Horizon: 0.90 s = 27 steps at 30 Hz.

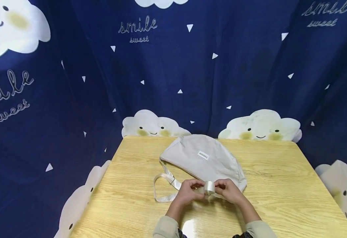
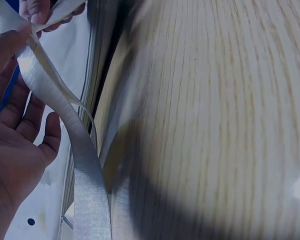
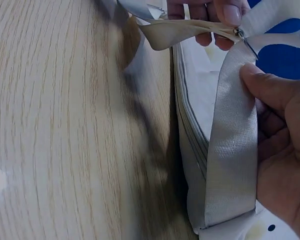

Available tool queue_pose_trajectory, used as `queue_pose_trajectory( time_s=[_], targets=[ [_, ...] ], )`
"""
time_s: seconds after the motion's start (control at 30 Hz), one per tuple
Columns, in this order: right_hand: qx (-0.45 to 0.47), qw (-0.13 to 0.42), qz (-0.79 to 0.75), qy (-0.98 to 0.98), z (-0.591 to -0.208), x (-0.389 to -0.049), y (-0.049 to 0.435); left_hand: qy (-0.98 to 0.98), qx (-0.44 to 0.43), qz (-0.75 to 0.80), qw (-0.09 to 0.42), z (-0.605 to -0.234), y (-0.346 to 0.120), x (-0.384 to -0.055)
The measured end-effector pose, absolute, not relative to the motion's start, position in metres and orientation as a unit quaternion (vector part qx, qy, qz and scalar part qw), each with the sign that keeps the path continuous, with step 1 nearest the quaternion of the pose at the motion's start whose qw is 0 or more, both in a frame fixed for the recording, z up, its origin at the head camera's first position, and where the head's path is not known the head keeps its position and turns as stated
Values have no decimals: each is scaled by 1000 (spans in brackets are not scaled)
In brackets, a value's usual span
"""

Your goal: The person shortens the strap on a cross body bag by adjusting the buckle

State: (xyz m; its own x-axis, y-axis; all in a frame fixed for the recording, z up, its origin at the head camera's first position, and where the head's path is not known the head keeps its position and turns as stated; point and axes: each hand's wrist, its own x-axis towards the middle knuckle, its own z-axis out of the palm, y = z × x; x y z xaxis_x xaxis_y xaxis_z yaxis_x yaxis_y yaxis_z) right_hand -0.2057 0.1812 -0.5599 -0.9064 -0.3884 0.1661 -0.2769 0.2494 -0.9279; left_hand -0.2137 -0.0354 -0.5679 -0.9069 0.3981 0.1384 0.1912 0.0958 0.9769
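A light grey half-moon bag [image 1: 185,153] with a small white label lies on the table, its zipped edge towards me. My left hand [image 1: 187,191] pinches the bag's pale webbing strap [image 2: 82,145] between thumb and fingertips; its other fingers are spread in the left wrist view. Facing it, my right hand [image 1: 229,191] pinches the strap too, thumb on the band just below a small metal buckle [image 3: 244,40]. Between both hands the strap rises in a short loop [image 1: 209,187]. More strap curls on the table left of my left hand, with a metal adjuster [image 1: 172,180] on it.
The wooden table [image 1: 280,185] extends to both sides of the bag. A dark blue curtain [image 1: 167,69] with cloud faces hangs behind the table and along its sides. Glare shows on the tabletop near my left sleeve [image 1: 167,226].
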Motion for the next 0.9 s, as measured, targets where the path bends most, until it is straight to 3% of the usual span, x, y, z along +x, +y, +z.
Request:
queue_pose_trajectory(
  time_s=[0.53, 0.9],
  targets=[
    [-204, 89, -603, 766, -556, -196, 185, 746, 206, 630, 72, -570, -37, -214],
    [-210, 58, -570, 792, -566, -195, 171, 728, 203, 650, 79, -570, -39, -214]
  ],
)
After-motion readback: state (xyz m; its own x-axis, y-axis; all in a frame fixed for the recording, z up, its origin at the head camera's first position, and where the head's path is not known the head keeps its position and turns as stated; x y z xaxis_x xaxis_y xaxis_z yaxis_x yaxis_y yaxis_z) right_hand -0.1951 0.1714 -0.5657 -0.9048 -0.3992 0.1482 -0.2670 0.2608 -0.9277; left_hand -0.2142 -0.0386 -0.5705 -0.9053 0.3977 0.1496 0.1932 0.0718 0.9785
